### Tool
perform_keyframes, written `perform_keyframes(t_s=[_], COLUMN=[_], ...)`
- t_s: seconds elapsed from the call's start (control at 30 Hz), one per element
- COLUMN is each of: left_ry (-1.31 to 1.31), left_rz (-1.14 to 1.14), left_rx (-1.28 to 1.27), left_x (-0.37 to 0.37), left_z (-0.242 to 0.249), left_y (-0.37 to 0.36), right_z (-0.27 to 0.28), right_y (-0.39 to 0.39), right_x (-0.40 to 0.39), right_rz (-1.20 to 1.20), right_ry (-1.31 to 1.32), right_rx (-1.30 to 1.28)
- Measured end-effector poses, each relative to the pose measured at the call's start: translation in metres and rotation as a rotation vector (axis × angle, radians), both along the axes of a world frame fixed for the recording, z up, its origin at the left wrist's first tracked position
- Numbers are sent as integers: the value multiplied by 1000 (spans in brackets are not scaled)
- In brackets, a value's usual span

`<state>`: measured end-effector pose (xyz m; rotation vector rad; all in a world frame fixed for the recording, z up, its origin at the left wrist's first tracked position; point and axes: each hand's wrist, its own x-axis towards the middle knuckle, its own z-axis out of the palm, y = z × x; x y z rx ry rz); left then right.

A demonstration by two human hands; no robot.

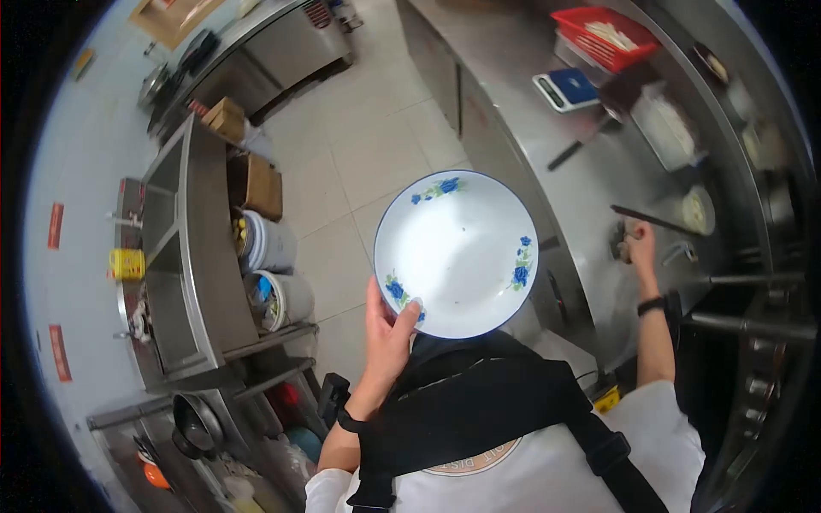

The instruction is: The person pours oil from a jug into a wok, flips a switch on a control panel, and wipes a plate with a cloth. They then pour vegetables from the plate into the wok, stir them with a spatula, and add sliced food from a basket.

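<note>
My left hand (389,335) grips the near-left rim of a white plate (462,256), thumb on top and fingers underneath. The plate has a thin blue edge and blue flower prints, with a few tiny dark specks on its face. Out to the right, my right hand (638,245) is low over the steel counter (590,231), its fingers closed around or against a small dark grey item (619,241) that is too blurred to name. Just beyond those fingers lies a long dark bar-like tool (654,220), its end by a small bowl (698,210) with pale contents.
Farther up the counter are a dark-handled cleaver-like tool (590,141), a clear tub (665,132), a digital scale (566,89) and a red basket (605,38). Across the tiled floor (342,171), steel sinks (171,256) stand beside white buckets (293,299) and a cardboard box (256,184).
</note>
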<state>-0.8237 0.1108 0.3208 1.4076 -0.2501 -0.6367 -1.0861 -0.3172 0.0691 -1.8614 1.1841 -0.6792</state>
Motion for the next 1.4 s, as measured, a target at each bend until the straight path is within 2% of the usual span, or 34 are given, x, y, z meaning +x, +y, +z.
perform_keyframes(t_s=[0.03, 0.1, 0.17, 0.23, 0.27, 0.3, 0.33, 0.4, 0.43, 0.53, 0.57, 0.63, 0.67, 0.73, 0.8, 0.87, 0.9, 0.97, 1.0, 1.07, 1.1, 1.17, 1.2, 1.33, 1.4], left_ry=[-90, -105, -159, -192, -232, -232, -230, -321, -324, -412, -403, -455, -454, -586, -559, -534, -542, -606, -611, -835, -851, -863, -872, -811, -637], left_rz=[14, 43, -26, -50, -60, -85, -90, 21, 30, 88, 131, 212, 226, 204, 227, 240, 242, 204, 195, 145, 116, 156, 213, 308, 500], left_rx=[-15, 10, 62, 53, 50, 48, 46, 142, 141, 119, 128, 137, 141, 203, 217, 226, 214, 220, 221, 293, 229, 275, 319, 227, 195], left_x=[3, 5, 17, 25, 31, 38, 43, 59, 67, 92, 99, 107, 109, 113, 118, 123, 124, 124, 121, 112, 109, 110, 112, 113, 109], left_z=[-9, -15, -22, -29, -31, -32, -31, -21, -22, -29, -26, -15, -12, -8, -10, -5, 4, 17, 22, 27, 28, 30, 31, 32, 34], left_y=[1, 1, 7, 5, 6, 8, 6, -1, 0, 5, 8, 6, 4, 1, -1, -5, -8, -17, -24, -41, -47, -50, -53, -64, -76], right_z=[25, 116, 188, 226, 242, 237, 235, 233, 232, 238, 240, 242, 248, 263, 264, 281, 295, 325, 322, 305, 296, 281, 274, 236, 252], right_y=[6, 55, 106, 153, 189, 188, 231, 266, 274, 285, 283, 270, 260, 227, 183, 147, 142, 150, 159, 173, 168, 159, 160, 205, 246], right_x=[11, 50, 105, 155, 187, 197, 248, 289, 298, 301, 301, 298, 296, 296, 297, 297, 300, 311, 322, 347, 351, 356, 355, 332, 320], right_rz=[28, 84, 408, 637, 667, 737, 840, 872, 928, 1342, 1350, 1524, 1538, 1659, 1595, 1271, 1267, 962, 952, 878, 861, 828, 824, 397, 239], right_ry=[-3, -482, -532, -454, -430, -489, -264, -200, -226, -304, -311, -142, -145, 13, 93, 145, 144, -282, -287, -383, -386, -386, -391, -675, -758], right_rx=[-11, 467, 177, -89, -140, -60, -364, -539, -512, -348, -346, -260, -259, -382, -534, -602, -606, -361, -360, -647, -645, -201, -203, 739, 977])
